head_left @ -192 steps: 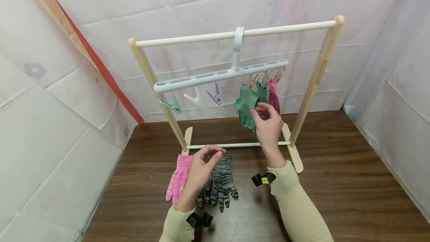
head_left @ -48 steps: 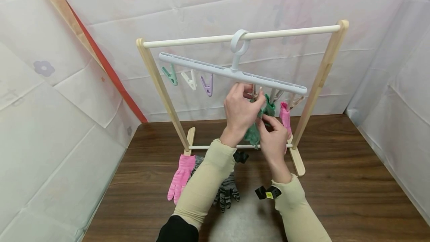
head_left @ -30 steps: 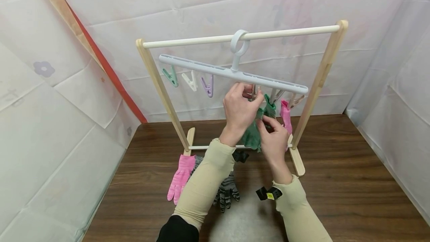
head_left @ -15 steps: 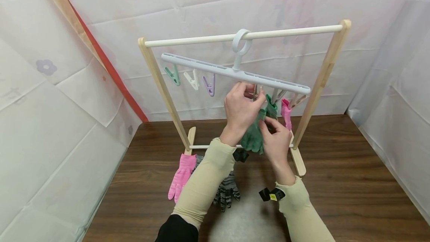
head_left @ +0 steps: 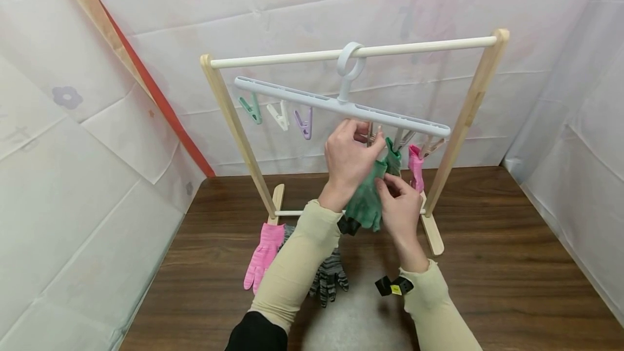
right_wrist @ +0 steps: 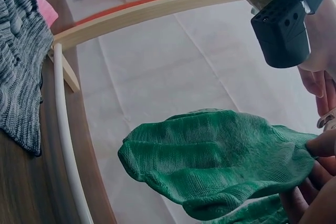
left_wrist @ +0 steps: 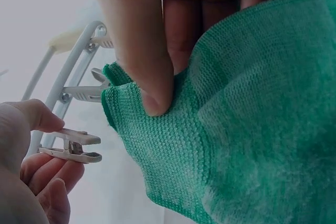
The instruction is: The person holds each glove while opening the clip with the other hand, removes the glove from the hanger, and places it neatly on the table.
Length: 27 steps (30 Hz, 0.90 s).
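Observation:
My left hand (head_left: 348, 161) pinches the handles of a beige clothespin (left_wrist: 71, 153) under the pale blue hanger bar (head_left: 312, 101). In the left wrist view its jaws stand apart with nothing between them. My right hand (head_left: 402, 210), just below and to the right, pinches the cuff of a green knit glove (head_left: 364, 199) between thumb and fingers. The glove's fingers droop, and its cuff is apart from the clothespin. Behind it, a second green glove (head_left: 392, 157) hangs from a grey clothespin (head_left: 404, 138). A pink glove (head_left: 416, 166) hangs from the end clothespin.
Green (head_left: 251, 108), white (head_left: 279, 116) and purple (head_left: 304, 123) clothespins hang at the bar's left. The hanger hooks over a wooden rack's white rail (head_left: 273, 60). On the table (head_left: 492, 275) lie pink (head_left: 263, 256) and black-grey (head_left: 330, 275) gloves, partly behind my left arm.
My left hand has risen from above the table gloves to the clothespin. The hanger has turned and tilts down rightward. The front green glove has come off its clothespin and sits lower in my right hand.

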Each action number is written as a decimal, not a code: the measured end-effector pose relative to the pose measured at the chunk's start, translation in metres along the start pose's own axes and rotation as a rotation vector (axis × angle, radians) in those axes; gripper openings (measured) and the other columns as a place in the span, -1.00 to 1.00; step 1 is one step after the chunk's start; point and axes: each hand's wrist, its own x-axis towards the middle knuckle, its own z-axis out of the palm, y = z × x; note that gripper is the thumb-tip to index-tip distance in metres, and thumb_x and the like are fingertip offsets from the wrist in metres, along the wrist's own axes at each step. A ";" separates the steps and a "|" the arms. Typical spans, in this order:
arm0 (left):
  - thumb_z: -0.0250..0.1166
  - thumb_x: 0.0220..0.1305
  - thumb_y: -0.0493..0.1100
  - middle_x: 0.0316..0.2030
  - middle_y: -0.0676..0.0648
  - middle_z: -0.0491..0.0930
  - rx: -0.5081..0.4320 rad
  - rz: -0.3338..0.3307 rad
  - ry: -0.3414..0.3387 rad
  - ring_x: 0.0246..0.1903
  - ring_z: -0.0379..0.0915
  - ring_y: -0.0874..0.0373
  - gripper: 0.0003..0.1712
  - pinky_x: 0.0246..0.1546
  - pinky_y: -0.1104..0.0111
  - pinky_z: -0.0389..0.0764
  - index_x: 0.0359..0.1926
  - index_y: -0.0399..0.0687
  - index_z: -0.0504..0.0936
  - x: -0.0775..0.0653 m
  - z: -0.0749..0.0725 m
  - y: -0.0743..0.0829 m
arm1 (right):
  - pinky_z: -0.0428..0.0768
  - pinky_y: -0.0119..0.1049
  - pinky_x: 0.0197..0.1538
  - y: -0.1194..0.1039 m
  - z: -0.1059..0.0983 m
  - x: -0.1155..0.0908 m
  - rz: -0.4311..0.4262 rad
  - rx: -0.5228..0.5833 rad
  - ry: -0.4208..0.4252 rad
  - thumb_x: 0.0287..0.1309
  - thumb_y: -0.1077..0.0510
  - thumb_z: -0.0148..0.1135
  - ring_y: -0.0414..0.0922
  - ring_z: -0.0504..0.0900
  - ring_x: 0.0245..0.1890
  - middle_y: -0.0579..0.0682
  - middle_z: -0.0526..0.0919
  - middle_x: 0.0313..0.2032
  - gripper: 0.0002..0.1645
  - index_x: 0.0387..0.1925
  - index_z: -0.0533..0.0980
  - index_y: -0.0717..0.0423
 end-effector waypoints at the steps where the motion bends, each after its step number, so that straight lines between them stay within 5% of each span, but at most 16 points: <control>1: 0.46 0.05 -0.12 -0.41 0.02 0.63 0.001 0.000 0.001 -0.46 0.61 0.29 -0.81 -0.35 0.47 0.54 -0.41 -0.11 0.65 0.000 0.000 0.000 | 0.50 -0.57 -0.37 0.000 0.000 0.000 0.005 -0.001 -0.002 0.17 0.29 0.39 -0.38 0.58 -0.48 0.21 0.73 -0.38 -0.82 -0.24 0.69 0.37; 27: 0.46 0.06 -0.10 -0.40 0.03 0.65 0.006 0.000 -0.014 -0.45 0.62 0.29 -0.81 -0.34 0.44 0.56 -0.39 -0.10 0.67 0.000 -0.002 -0.001 | 0.54 -0.55 -0.33 0.004 -0.006 -0.009 0.141 -0.010 -0.058 0.17 0.24 0.40 -0.37 0.62 -0.43 0.21 0.74 -0.33 -0.76 -0.18 0.69 0.35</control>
